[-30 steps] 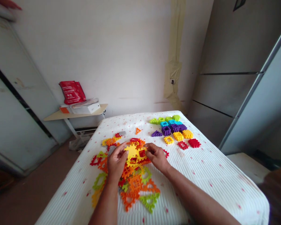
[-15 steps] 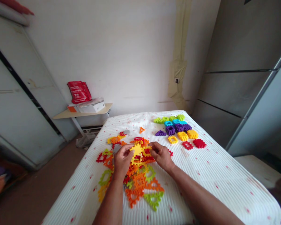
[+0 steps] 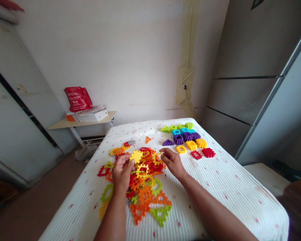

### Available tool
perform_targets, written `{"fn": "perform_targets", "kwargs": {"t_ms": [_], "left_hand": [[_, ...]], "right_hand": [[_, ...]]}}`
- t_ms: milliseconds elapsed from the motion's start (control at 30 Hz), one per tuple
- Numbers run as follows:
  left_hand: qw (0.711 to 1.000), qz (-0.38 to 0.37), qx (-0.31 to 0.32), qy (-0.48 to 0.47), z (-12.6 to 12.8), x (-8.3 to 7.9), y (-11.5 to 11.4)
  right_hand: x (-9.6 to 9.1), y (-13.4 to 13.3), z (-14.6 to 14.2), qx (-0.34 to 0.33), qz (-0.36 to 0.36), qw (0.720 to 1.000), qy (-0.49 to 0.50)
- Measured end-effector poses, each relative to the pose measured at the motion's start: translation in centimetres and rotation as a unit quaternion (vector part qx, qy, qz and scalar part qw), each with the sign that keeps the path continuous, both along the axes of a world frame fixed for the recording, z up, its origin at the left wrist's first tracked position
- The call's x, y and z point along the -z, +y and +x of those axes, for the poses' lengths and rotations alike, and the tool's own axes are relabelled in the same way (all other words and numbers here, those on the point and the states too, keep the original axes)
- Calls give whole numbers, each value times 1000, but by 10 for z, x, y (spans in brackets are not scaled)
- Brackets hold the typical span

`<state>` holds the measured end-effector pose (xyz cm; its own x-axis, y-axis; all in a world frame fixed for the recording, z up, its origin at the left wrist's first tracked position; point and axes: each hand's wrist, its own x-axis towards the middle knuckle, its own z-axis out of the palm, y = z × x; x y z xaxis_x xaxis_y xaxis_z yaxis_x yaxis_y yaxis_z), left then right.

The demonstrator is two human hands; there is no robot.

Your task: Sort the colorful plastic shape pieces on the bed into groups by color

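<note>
Over the pile, my left hand point(image 3: 123, 169) pinches a solid yellow interlocking tile point(image 3: 136, 156) by its lower left side. To the right, my right hand point(image 3: 172, 162) is closed at the fingertips on a yellow open-frame tile point(image 3: 156, 158). The two yellow tiles are apart from each other. Beneath both hands spreads a heap of loose toothed tiles, among them an orange square tile point(image 3: 145, 194), a green triangle tile point(image 3: 162, 214) and another yellow frame tile point(image 3: 142, 171). My left hand and forearm hide part of the heap.
Sorted stacks stand at the far right of the bed: purple tiles point(image 3: 187, 136), yellow tiles point(image 3: 191, 145), red tiles point(image 3: 208, 152), blue tiles point(image 3: 176, 132) and green tiles point(image 3: 173, 128). A lone orange triangle point(image 3: 148, 139) lies left of them. A side table point(image 3: 57, 125) stands beyond the bed's left edge.
My hands have moved apart; the solid yellow tile has shifted left and the yellow frame tile now shows clearly at my right fingertips. The camera view has turned slightly right.
</note>
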<state>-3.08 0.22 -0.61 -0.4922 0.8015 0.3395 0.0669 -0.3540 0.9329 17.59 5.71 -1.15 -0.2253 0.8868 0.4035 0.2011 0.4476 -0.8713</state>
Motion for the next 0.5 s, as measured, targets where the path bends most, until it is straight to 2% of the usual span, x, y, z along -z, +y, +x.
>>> {"fn": "perform_targets", "kwargs": {"t_ms": [67,167,500], "left_hand": [[1000,5,-13,-8,-2,0,0],[1000,7,-13,-10,-1,0,0],[1000,9,-17,0,0,0,1]], "right_hand": [[-1,6,7,-3,-21,1000,-20],[-3,11,15,5,-36,994,-100],[-4,6,10,59,15,948,-311]]}}
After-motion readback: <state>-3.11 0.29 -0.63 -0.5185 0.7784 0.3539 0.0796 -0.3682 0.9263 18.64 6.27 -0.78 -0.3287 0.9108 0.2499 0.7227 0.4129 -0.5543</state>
